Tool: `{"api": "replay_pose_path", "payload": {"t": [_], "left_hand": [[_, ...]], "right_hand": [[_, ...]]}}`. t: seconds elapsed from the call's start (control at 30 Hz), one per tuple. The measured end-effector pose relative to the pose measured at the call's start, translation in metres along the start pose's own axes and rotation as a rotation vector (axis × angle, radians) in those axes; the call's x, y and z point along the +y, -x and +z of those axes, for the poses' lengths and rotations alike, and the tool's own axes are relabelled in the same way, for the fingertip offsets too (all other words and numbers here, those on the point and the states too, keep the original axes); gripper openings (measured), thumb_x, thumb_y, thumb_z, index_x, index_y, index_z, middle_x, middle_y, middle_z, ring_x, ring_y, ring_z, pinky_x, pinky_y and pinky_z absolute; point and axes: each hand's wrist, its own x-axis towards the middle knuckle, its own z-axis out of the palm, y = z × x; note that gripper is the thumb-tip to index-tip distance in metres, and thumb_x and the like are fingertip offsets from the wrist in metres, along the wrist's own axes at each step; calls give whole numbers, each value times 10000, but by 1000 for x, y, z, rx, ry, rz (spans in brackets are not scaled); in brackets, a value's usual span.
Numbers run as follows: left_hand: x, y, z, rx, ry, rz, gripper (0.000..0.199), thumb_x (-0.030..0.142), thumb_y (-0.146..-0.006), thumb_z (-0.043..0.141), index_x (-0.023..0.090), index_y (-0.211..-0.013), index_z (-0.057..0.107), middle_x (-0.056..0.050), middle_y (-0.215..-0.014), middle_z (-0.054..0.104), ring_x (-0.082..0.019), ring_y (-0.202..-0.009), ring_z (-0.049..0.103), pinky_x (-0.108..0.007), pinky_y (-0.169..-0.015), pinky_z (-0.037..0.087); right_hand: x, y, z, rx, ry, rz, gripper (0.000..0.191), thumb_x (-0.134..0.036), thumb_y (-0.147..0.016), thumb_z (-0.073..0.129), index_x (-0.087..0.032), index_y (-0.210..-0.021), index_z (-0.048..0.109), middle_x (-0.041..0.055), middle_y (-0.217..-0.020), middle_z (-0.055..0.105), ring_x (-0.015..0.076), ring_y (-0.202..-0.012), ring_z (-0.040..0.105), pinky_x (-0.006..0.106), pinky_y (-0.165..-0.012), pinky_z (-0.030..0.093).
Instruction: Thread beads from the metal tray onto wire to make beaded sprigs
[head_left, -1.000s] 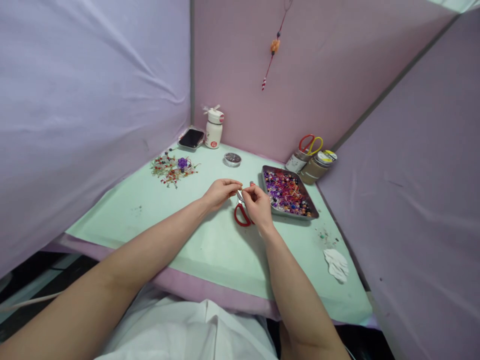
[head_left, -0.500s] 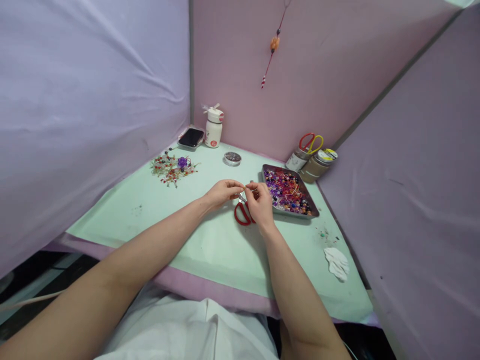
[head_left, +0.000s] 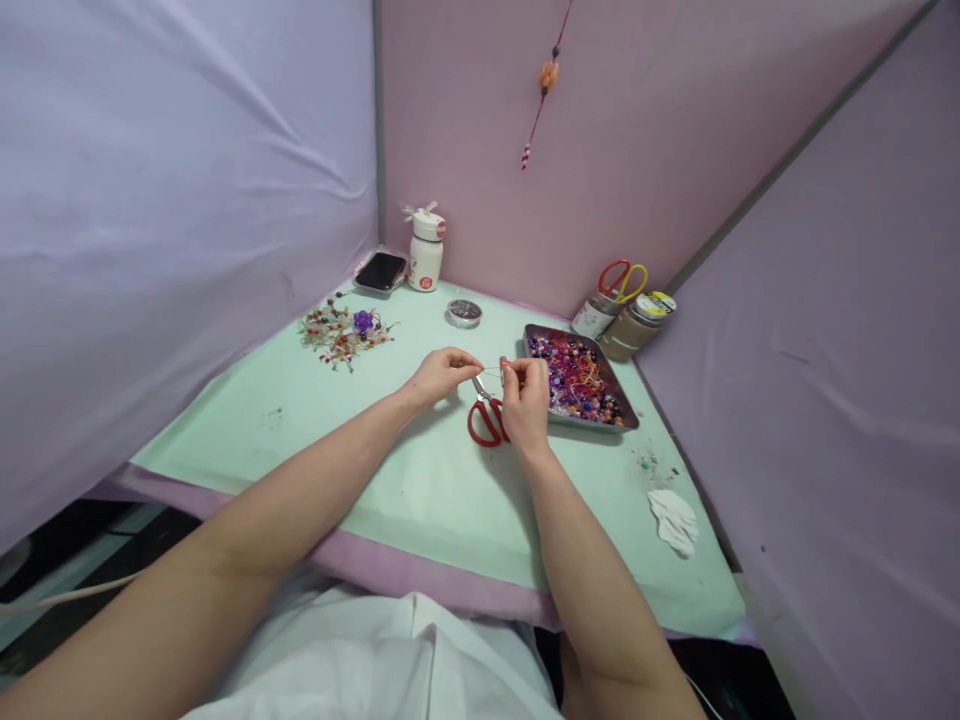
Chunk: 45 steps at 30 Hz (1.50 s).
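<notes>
A thin pale thread (head_left: pixel 492 371) runs across the small gap between my two hands, above the middle of the table. My left hand (head_left: pixel 444 374) pinches its left end between thumb and fingertips. At the right end my right hand (head_left: pixel 526 392) has its fingers closed on the thread; a small reddish bit shows at its fingertips. Red-handled scissors (head_left: pixel 484 424) lie on the table just below, partly covered by my right hand. Beside my right hand is a metal tray (head_left: pixel 592 428) of purple, orange and dark beads with tangled red strings.
A pile of beaded strands (head_left: pixel 346 335) lies left, near a phone (head_left: pixel 381 271), a white bottle (head_left: pixel 426 262) and a small round container (head_left: pixel 464 313). Behind the tray stand two jars (head_left: pixel 632 328), one holding scissors (head_left: pixel 622 281). A white cloth (head_left: pixel 673 521) lies right.
My hands have moved slightly apart, and the thread now shows stretched between them. The view has tilted down slightly.
</notes>
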Motion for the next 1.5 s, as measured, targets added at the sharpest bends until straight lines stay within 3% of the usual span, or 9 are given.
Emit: {"api": "replay_pose_path", "payload": {"t": [0.23, 0.37, 0.5, 0.6, 0.83, 1.03, 1.27, 1.5], "left_hand": [[-2, -2, 0, -49, 63, -106, 244, 320, -619, 723, 133, -771, 685, -8, -633, 611, -108, -578, 497, -253, -584, 366], [0, -1, -4, -171, 187, -161, 220, 299, -639, 727, 137, -765, 649, -24, -682, 631, -102, -610, 540, -240, -597, 404], [4, 0, -11, -306, 201, -181, 206, 323, -676, 701, 152, -774, 642, -20, -696, 614, -54, -512, 409, -210, -475, 276], [6, -1, -15, -347, 192, -212, 209, 332, -686, 686, 156, -796, 656, -5, -664, 571, -53, -490, 342, -227, -464, 219], [10, 2, -13, -343, 226, -239, 232, 349, -701, 626, 163, -826, 688, -6, -641, 520, -75, -489, 334, -252, -473, 224], [12, 3, -15, -317, -65, -143, 175, 335, -648, 621, 186, -730, 665, 30, -555, 464, -96, -500, 350, -245, -495, 249], [11, 1, -19, -266, -276, -60, 168, 259, -664, 537, 171, -731, 664, 22, -585, 498, -105, -521, 365, -246, -510, 268], [15, 1, -25, -333, -281, -149, 179, 251, -710, 491, 166, -809, 613, 46, -563, 382, -92, -495, 307, -232, -491, 244]], "right_hand": [[3, 1, 3, 33, 34, -7, 124, -289, -890, 414, -233, -779, 412, 35, -850, 474, 185, -852, 474, 336, -798, 394], [7, 0, 3, -4, -5, 88, 104, -290, -883, 413, -225, -803, 427, 38, -847, 505, 183, -847, 493, 333, -791, 395], [9, -2, 2, -79, -65, 202, 86, -287, -879, 408, -221, -826, 425, 10, -779, 548, 166, -768, 519, 318, -757, 395], [8, -2, 1, -111, -81, 205, 91, -287, -879, 408, -224, -814, 414, -22, -697, 529, 147, -674, 505, 295, -696, 384], [7, -2, 0, -115, -83, 198, 96, -291, -879, 415, -226, -809, 424, -28, -676, 512, 142, -642, 491, 284, -659, 373], [9, -1, 1, -154, -8, 149, 89, -279, -867, 412, -228, -795, 419, -23, -688, 516, 148, -637, 484, 284, -651, 357], [13, -1, 3, -212, 29, 141, 90, -266, -856, 399, -233, -773, 407, -15, -694, 513, 160, -657, 490, 291, -678, 358], [7, -4, -3, -329, 65, 143, 87, -265, -860, 398, -223, -792, 432, -5, -710, 524, 162, -669, 500, 280, -682, 358]]}}
